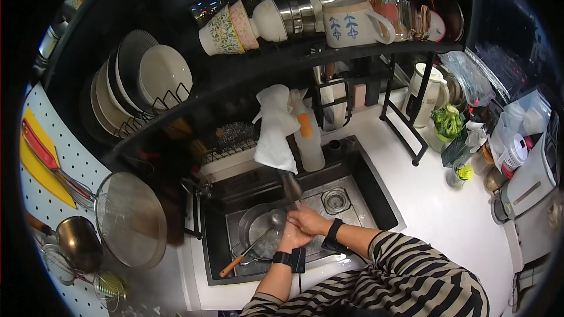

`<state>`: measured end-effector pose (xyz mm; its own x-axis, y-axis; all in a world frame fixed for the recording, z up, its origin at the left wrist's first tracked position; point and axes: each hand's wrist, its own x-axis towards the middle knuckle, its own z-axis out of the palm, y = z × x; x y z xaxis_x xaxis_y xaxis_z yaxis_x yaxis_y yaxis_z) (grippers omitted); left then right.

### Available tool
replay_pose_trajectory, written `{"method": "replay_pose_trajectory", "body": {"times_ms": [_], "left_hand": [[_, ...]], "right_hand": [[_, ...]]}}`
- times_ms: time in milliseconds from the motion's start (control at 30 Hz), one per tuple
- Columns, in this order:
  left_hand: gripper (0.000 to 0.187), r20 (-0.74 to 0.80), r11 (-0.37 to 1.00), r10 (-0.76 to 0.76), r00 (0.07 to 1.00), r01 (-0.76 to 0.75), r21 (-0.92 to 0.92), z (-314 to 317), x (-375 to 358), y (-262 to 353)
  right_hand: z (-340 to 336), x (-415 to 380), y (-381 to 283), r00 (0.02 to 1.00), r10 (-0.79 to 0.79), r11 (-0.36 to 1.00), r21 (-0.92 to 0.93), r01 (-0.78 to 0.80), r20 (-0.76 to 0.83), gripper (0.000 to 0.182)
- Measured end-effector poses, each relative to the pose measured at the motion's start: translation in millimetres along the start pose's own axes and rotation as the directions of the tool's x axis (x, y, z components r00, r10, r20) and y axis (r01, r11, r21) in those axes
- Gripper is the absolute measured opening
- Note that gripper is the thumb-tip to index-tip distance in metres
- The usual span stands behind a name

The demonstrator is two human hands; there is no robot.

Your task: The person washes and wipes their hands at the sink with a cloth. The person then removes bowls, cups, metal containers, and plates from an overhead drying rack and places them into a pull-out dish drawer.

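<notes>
Both my hands are together over the sink (383, 211), just below the faucet head (290, 186). My right hand (309, 221) closes over my left hand (295, 236), whose fingers are mostly hidden under it. A thin stream of water runs down to them. Left of the hands, a ladle (249, 251) with a wooden handle leans across a metal bowl (249, 223) in the sink. The drain strainer (336, 200) shows behind my right hand. A white cloth (276, 132) hangs over the faucet beside a clear bottle (310, 147).
Above the sink, a black rack (258, 70) holds cups, a mug (352, 23) and plates (165, 76). To the left, a mesh strainer (130, 220) and other utensils hang on a pegboard (38, 108). Green vegetables (447, 122) and a white pitcher (420, 97) stand on the right counter.
</notes>
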<state>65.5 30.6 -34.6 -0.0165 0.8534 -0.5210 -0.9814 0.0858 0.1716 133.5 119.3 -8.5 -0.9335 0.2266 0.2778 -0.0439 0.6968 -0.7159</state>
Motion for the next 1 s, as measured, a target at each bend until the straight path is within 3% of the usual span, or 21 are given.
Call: {"method": "replay_pose_trajectory", "body": {"times_ms": [100,200,233,267,300,333,367,433,567,600,633,700,733,767,833,867,900,967,1000], "left_hand": [[0.039,0.037,0.973,0.23,0.972,-0.23,-0.011,-24,12,10],[0.029,-0.127,0.963,0.119,0.985,-0.084,0.254,-34,10,26],[0.029,-0.075,0.974,0.128,0.989,-0.111,0.196,-43,12,28],[0.029,-0.024,0.982,0.139,0.99,-0.134,0.137,-51,14,29],[0.029,0.027,0.985,0.151,0.988,-0.152,0.078,-57,16,28],[0.033,0.067,0.936,0.338,0.939,-0.342,0.082,-43,11,16],[0.036,0.088,0.937,0.34,0.936,-0.345,0.052,-30,1,10],[0.043,0.128,0.939,0.341,0.931,-0.343,-0.006,3,-20,0],[0.044,0.156,0.875,0.159,0.975,-0.212,0.436,-7,-18,9],[0.039,0.171,0.883,0.167,0.971,-0.225,0.413,6,-27,7],[0.039,0.171,0.919,0.108,0.979,-0.164,0.359,9,-27,10],[0.037,0.173,0.972,-0.005,0.985,-0.036,0.232,7,-33,13],[0.037,0.195,0.993,0.037,0.98,-0.058,0.102,15,-35,9],[0.035,0.198,0.996,0.006,0.98,0.012,-0.085,23,-35,8],[0.029,0.207,0.983,0.04,0.977,-0.001,-0.184,30,-28,3],[0.026,0.209,0.977,0.017,0.978,0.028,-0.213,24,-17,0],[0.025,0.188,0.958,-0.1,0.977,0.145,-0.247,32,-18,-4],[0.031,0.121,0.979,-0.085,0.989,0.105,-0.172,43,-20,-18],[0.03,0.162,0.988,-0.081,0.983,0.101,-0.119,48,-23,-20]], "right_hand": [[-9,-16,-24,0.985,-0.128,0.989,0.061,0.135,-0.114,0.012],[-35,-28,-48,0.989,-0.144,0.976,0.172,0.135,0.038,0.015],[-42,-30,-52,0.984,-0.156,0.969,0.207,0.135,0.089,0.015],[-44,-30,-47,0.98,-0.199,0.949,0.253,0.187,0.022,0.014],[-49,-25,-45,0.995,-0.102,0.944,0.316,0.096,0.003,0.013],[-58,-17,-43,1.0,-0.002,0.927,0.376,0.006,-0.012,0.013],[-68,-11,-40,0.994,0.103,0.897,0.434,-0.082,-0.025,0.013],[-73,4,-19,0.979,0.197,0.925,0.339,-0.172,-0.043,0.018],[-53,15,2,0.997,0.078,0.993,0.091,-0.076,-0.02,0.025],[-53,16,-1,0.985,0.165,0.981,0.096,-0.169,0.047,0.025],[-49,17,4,0.977,0.206,0.928,0.306,-0.212,0.052,0.025],[-29,16,24,0.954,0.282,0.685,0.674,-0.277,0.105,0.028],[-28,15,25,0.901,0.281,0.32,0.853,-0.413,0.331,0.041],[-30,8,29,0.852,0.212,0.014,0.87,-0.492,0.479,0.047],[-26,3,40,0.796,0.105,-0.321,0.778,-0.54,0.596,0.04],[-20,5,49,0.821,0.123,-0.253,0.818,-0.517,0.557,0.035],[-14,7,59,0.844,0.138,-0.188,0.85,-0.492,0.519,0.03],[-53,16,27,0.868,0.076,0.186,0.848,-0.496,0.491,0.021],[-68,16,11,0.846,0.174,0.25,0.808,-0.533,0.504,0.018]]}}
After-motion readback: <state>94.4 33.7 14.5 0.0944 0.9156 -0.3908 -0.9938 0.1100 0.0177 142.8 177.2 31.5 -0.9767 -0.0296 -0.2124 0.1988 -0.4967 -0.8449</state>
